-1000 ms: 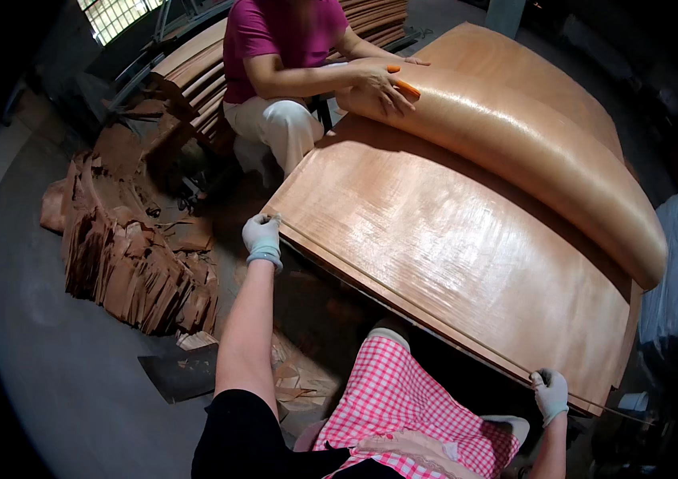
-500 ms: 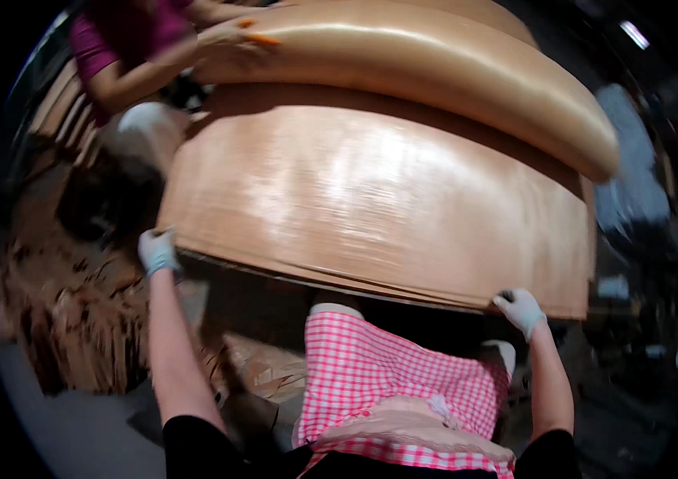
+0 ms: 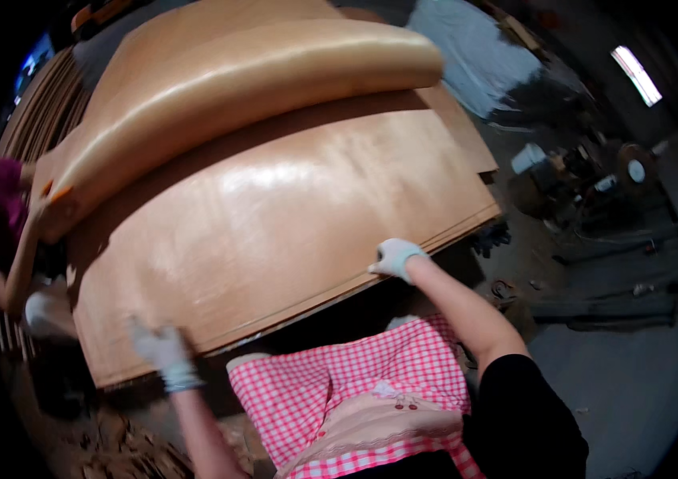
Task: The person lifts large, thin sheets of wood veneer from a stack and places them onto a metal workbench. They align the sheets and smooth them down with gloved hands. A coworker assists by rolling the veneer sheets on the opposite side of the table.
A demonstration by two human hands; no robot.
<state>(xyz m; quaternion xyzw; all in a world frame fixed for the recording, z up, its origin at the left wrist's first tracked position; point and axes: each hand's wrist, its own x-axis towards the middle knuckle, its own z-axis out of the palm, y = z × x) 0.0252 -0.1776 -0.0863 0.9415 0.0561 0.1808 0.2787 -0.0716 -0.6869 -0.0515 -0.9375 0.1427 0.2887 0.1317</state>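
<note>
A stack of thin brown wood veneer sheets (image 3: 275,207) lies before me, its near edge running across above my lap. My right hand (image 3: 399,259), in a pale glove, is closed at this edge, right of the middle, with its fingers curled onto the sheet. Farther left, my gloved left hand (image 3: 159,351) is over the near edge, blurred, with fingers stretched and apart and nothing visible in them. Beyond, a large veneer sheet (image 3: 275,72) is bent back into a long rounded fold. A co-worker's hand (image 3: 55,207), with something orange at the fingers, holds the fold's left end.
The co-worker's purple sleeve (image 3: 5,191) shows at the left edge. Behind stands a pile of boards (image 3: 43,104). Scraps of veneer (image 3: 127,451) lie on the floor at lower left. At right are a plastic-covered heap (image 3: 475,60), a white bucket (image 3: 527,158) and machinery (image 3: 634,169).
My view has swung right. My left hand has let go of the sheet's left corner; my right hand has shifted inward along the near edge. The co-worker still holds the folded sheet.
</note>
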